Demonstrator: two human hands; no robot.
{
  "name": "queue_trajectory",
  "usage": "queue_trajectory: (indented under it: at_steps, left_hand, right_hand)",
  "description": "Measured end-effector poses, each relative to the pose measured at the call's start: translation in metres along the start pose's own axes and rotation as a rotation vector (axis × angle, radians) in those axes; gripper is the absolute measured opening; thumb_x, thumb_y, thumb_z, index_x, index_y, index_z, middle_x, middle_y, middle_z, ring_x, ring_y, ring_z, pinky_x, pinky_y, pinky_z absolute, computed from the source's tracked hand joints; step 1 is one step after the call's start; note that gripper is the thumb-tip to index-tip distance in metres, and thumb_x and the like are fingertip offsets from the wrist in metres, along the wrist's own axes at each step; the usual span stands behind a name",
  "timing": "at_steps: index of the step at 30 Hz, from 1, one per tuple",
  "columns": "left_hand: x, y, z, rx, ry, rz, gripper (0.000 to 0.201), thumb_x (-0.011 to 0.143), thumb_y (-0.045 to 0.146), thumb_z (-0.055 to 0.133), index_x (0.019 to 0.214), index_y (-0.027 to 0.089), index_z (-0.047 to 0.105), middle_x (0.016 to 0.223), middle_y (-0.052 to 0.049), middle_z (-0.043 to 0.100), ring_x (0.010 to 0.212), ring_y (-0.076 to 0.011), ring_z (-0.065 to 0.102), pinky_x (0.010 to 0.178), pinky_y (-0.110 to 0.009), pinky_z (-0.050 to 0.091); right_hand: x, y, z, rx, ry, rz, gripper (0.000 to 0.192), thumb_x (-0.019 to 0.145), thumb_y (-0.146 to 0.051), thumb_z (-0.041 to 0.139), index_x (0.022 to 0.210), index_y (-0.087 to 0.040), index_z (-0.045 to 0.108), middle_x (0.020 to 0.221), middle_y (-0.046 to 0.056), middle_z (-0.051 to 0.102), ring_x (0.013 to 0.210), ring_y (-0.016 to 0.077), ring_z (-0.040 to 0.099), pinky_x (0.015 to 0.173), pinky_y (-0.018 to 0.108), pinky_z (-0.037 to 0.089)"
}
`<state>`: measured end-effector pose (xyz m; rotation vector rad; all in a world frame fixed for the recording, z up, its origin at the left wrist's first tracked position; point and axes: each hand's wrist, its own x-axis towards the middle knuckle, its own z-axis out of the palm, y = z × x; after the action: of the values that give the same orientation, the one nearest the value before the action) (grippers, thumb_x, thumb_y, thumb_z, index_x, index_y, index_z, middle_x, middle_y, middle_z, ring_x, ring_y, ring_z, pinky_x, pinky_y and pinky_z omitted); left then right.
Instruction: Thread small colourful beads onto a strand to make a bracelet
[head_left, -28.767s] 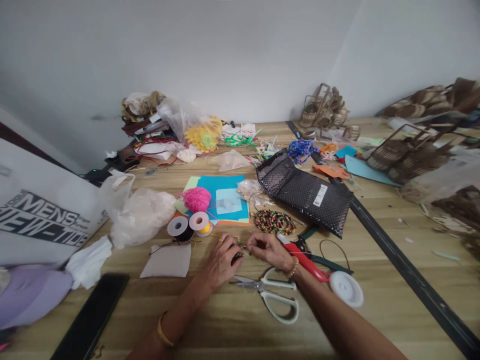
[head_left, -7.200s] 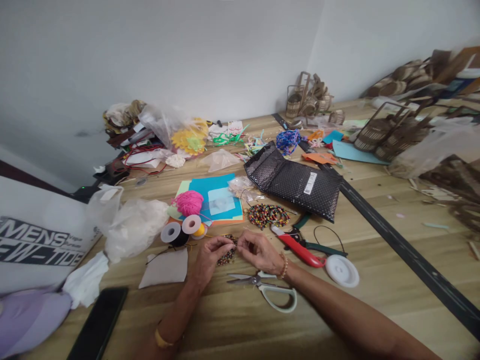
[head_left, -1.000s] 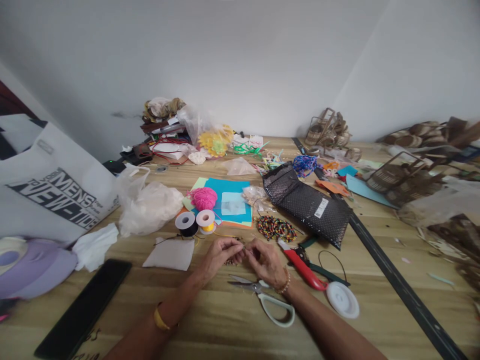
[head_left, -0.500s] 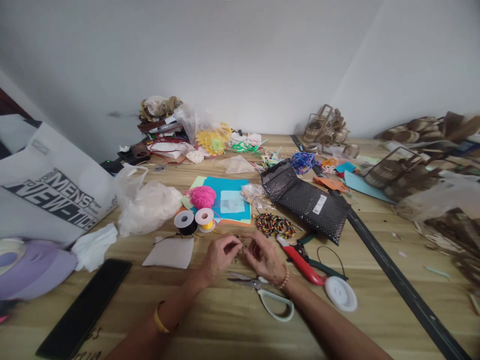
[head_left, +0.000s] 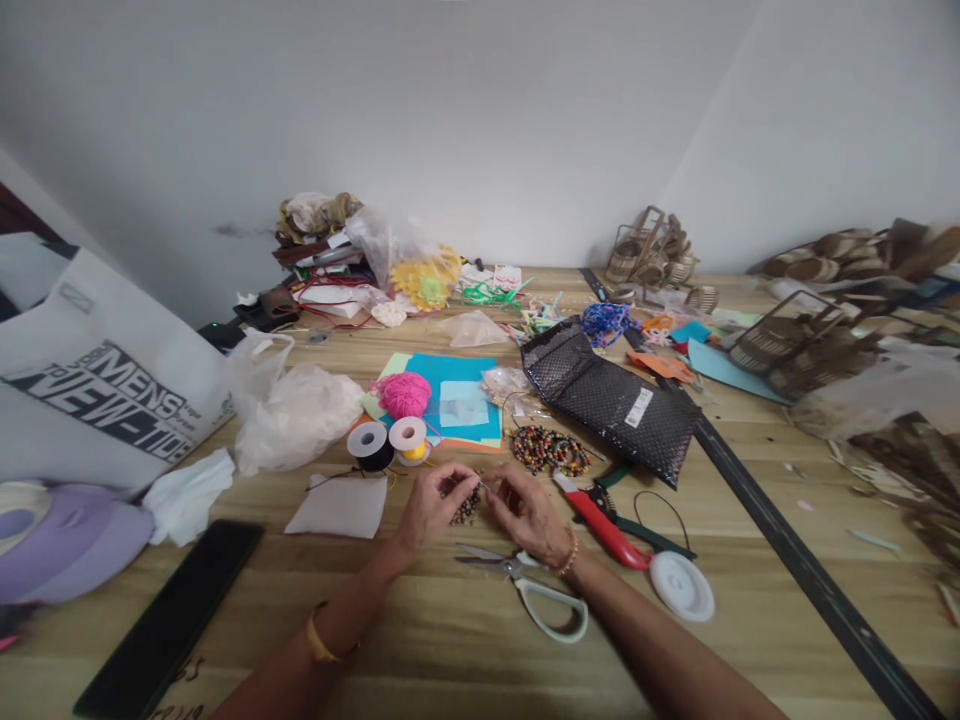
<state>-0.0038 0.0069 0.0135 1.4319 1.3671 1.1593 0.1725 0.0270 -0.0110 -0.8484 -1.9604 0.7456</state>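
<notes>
Over the middle of the table my left hand (head_left: 436,506) is closed in a pinch, and my right hand (head_left: 529,512) pinches close beside it. Their fingertips nearly meet; a thin light strand seems to run between them, too small to name surely. Below and between the hands lies a small heap of dark and tan beads (head_left: 466,508), partly covered by my left fingers. Scissors (head_left: 551,605) with white handles lie just under my right hand, blades pointing left. Beyond the right hand is a coiled string of multicoloured beads (head_left: 551,450).
Red-and-green-handled pliers (head_left: 607,525) and a white spool (head_left: 681,586) lie at right, near a black padded envelope (head_left: 622,405). Thread spools (head_left: 370,447), pink yarn (head_left: 405,394) and a white pouch (head_left: 337,505) sit left. A black phone-like slab (head_left: 172,620) lies nearer me.
My left hand has shifted slightly left, opening a gap between the hands. The bead heap beneath now shows more. Both hands stay pinched.
</notes>
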Motion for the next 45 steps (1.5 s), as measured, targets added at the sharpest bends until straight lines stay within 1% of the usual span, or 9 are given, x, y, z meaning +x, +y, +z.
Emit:
queue_trajectory:
  at_steps: [4,8,13,19,23,27,33,39,45]
  left_hand:
    - [0.000,0.000,0.001,0.028,-0.017,0.032,0.015,0.077,0.028,0.064,0.072,0.016,0.070,0.070,-0.004,0.069,0.066,-0.0159,0.059,0.064,-0.024,0.045]
    - [-0.001,-0.001,0.001,0.087,-0.010,0.091,0.016,0.079,0.028,0.061,0.072,0.016,0.069,0.071,-0.004,0.070,0.067,-0.0157,0.061,0.066,-0.024,0.047]
    - [-0.001,-0.005,0.001,0.133,-0.017,0.119,0.018,0.081,0.029,0.060,0.073,0.015,0.068,0.068,-0.003,0.069,0.062,-0.0144,0.059,0.060,-0.023,0.046]
    - [-0.002,-0.004,0.002,0.126,-0.034,0.117,0.018,0.081,0.028,0.059,0.073,0.015,0.068,0.066,-0.002,0.068,0.060,-0.0136,0.058,0.058,-0.021,0.045]
    - [0.000,-0.007,0.001,0.154,-0.025,0.126,0.018,0.083,0.027,0.058,0.075,0.015,0.069,0.066,-0.003,0.068,0.060,-0.0141,0.058,0.058,-0.022,0.044]
    - [0.002,-0.016,0.000,0.327,-0.016,0.264,0.012,0.081,0.019,0.061,0.074,0.016,0.070,0.071,-0.005,0.069,0.072,-0.0179,0.062,0.068,-0.027,0.047]
    - [0.000,-0.019,0.005,0.689,-0.105,0.429,0.011,0.081,0.012,0.063,0.081,0.018,0.072,0.080,-0.006,0.067,0.083,-0.0209,0.059,0.076,-0.033,0.047]
    - [-0.003,-0.010,0.007,0.952,-0.177,0.397,0.010,0.084,0.016,0.062,0.086,0.018,0.071,0.088,-0.008,0.066,0.089,-0.0242,0.055,0.081,-0.038,0.045]
    - [-0.002,-0.008,0.010,0.980,-0.199,0.337,0.012,0.086,0.016,0.059,0.082,0.017,0.070,0.087,-0.008,0.065,0.091,-0.0248,0.054,0.082,-0.039,0.043]
  right_hand:
    - [0.000,0.002,0.001,0.131,-0.058,0.122,0.019,0.090,-0.033,0.057,0.100,-0.018,0.062,0.062,-0.002,0.058,0.049,0.0107,0.051,0.045,0.020,0.041]
    - [0.002,0.002,-0.002,0.265,-0.085,0.216,0.023,0.090,-0.040,0.057,0.087,-0.017,0.064,0.065,0.001,0.062,0.054,0.0119,0.055,0.050,0.021,0.046]
    - [0.004,0.001,-0.005,0.232,-0.036,0.195,0.024,0.088,-0.039,0.058,0.080,-0.018,0.065,0.064,0.001,0.061,0.057,0.0127,0.054,0.052,0.022,0.044]
    - [0.004,0.003,-0.005,0.191,-0.052,0.126,0.022,0.089,-0.033,0.057,0.076,-0.018,0.065,0.067,0.002,0.061,0.060,0.0134,0.054,0.056,0.023,0.044]
    - [0.003,0.003,-0.004,0.210,-0.013,0.147,0.025,0.090,-0.037,0.054,0.075,-0.018,0.063,0.067,0.002,0.060,0.061,0.0132,0.052,0.055,0.022,0.042]
    - [0.004,0.007,-0.004,0.288,0.092,0.220,0.029,0.089,-0.043,0.057,0.076,-0.017,0.060,0.069,0.001,0.057,0.061,0.0127,0.050,0.055,0.023,0.040]
    - [0.006,0.017,-0.005,0.433,0.188,0.324,0.033,0.085,-0.050,0.061,0.077,-0.018,0.058,0.063,-0.002,0.049,0.055,0.0112,0.042,0.051,0.023,0.035]
    - [0.008,0.019,-0.005,0.477,0.196,0.356,0.034,0.083,-0.051,0.064,0.076,-0.018,0.058,0.063,-0.003,0.048,0.055,0.0106,0.041,0.052,0.023,0.033]
    - [0.009,0.017,-0.006,0.449,0.189,0.366,0.036,0.082,-0.053,0.063,0.076,-0.018,0.058,0.063,-0.003,0.049,0.054,0.0105,0.041,0.051,0.023,0.034]
